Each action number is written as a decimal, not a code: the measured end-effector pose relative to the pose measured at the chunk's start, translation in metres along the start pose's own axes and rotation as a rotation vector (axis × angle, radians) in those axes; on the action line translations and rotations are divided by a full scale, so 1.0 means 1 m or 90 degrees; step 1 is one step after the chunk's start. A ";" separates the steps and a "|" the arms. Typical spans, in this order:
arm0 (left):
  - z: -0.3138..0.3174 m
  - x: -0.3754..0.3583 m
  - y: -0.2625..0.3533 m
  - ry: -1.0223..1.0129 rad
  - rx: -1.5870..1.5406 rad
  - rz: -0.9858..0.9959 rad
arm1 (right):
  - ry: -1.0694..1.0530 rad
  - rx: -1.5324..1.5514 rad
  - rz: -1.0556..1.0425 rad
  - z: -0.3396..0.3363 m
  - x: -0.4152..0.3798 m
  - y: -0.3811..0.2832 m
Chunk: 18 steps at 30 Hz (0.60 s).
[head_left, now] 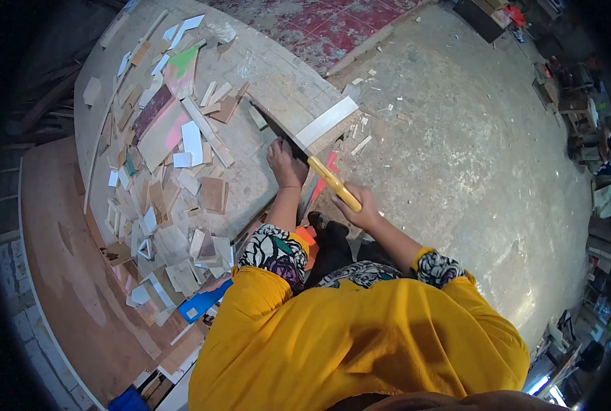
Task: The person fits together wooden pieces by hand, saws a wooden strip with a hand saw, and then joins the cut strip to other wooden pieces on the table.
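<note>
My right hand [361, 205] is wrapped round the yellow handle of a hand tool [334, 183]. The handle slants up and left towards a dark narrow strip along the edge of a board [288, 103]; the tool's working end does not show clearly. Just left of the handle's far end, my left hand [286, 164] has its fingers curled at that dark edge, over the worktable [247, 192]. What the left fingers hold, I cannot tell. A pale, whitish strip [327, 122] lies across the board's right end, above the tool.
Several wood offcuts [214, 194] and white pieces [192, 140] litter the worktable to the left. A blue piece [202, 301] lies near its front edge. A brown panel [66, 240] is at far left. On the right, scraps lie on the concrete floor [456, 151]; goods line its far side.
</note>
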<state>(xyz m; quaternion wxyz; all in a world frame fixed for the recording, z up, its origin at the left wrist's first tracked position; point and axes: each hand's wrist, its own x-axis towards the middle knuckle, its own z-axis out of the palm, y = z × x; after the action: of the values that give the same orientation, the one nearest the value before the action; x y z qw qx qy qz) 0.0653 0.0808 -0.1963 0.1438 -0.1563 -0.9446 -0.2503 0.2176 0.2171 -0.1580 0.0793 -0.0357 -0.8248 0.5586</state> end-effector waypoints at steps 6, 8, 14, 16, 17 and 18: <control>0.001 0.001 -0.005 0.018 -0.024 0.006 | -0.004 0.074 0.051 -0.018 -0.038 -0.007; 0.006 0.002 -0.008 0.019 -0.026 0.011 | 0.019 0.071 0.030 -0.013 -0.035 -0.011; 0.002 0.002 -0.001 0.046 -0.046 0.010 | 0.035 0.000 -0.057 0.003 -0.015 -0.002; 0.001 0.001 0.001 0.043 -0.047 0.011 | 0.026 0.006 -0.046 -0.007 -0.025 -0.001; -0.002 0.003 0.000 0.040 -0.045 0.021 | 0.025 0.017 -0.038 -0.011 -0.030 -0.002; -0.004 0.004 0.002 0.051 -0.045 0.021 | 0.034 0.071 0.003 -0.014 -0.041 -0.009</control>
<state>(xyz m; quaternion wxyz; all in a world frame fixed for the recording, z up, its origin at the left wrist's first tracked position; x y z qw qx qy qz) 0.0633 0.0815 -0.1911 0.1798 -0.1668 -0.9259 -0.2874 0.2608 0.2202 -0.1487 0.1018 -0.0484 -0.7899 0.6027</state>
